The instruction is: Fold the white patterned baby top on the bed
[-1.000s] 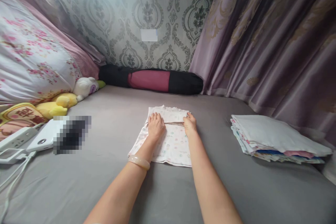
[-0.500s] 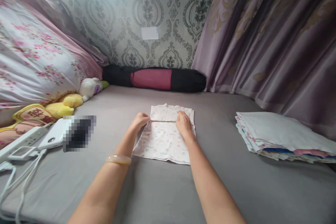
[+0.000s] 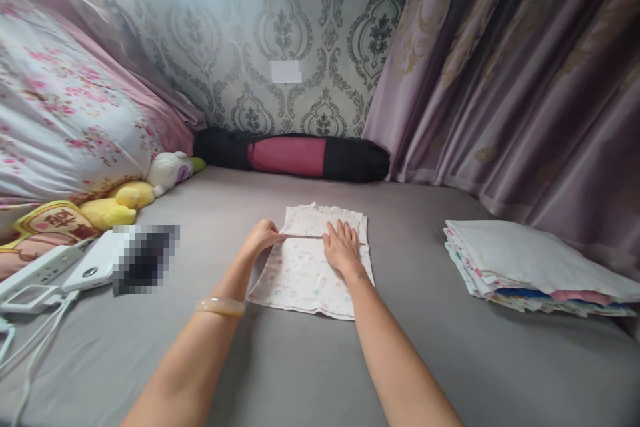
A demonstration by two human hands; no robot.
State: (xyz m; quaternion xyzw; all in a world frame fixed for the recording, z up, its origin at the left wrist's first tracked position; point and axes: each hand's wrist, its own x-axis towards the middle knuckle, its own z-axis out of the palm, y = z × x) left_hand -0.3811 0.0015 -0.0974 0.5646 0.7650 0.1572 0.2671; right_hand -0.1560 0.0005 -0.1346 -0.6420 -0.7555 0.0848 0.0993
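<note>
A small white garment (image 3: 300, 277) with a pale pastel print lies flat on the grey bed sheet. A thin dark line, a seam or folded edge that I cannot tell apart, crosses its upper part. My left hand (image 3: 266, 235) pinches the garment's left side at the end of that line, thumb and fingertips together. Spread flat over the right part of the line, my right hand (image 3: 343, 245) presses on the cloth with fingers pointing away from me. The line's right end is partly hidden under it.
A stack of folded cloths (image 3: 530, 253) lies on the right. Plush toys (image 3: 120, 200), a power strip with cables (image 3: 47, 270) and a white device (image 3: 95, 267) are on the left. A black and red roll-shaped bag (image 3: 287, 155) lies along the wall.
My right hand has shifted slightly left and towards me, its fingers now spread flatter on the garment. My left hand keeps its pinch at the left edge. The view has shifted slightly.
</note>
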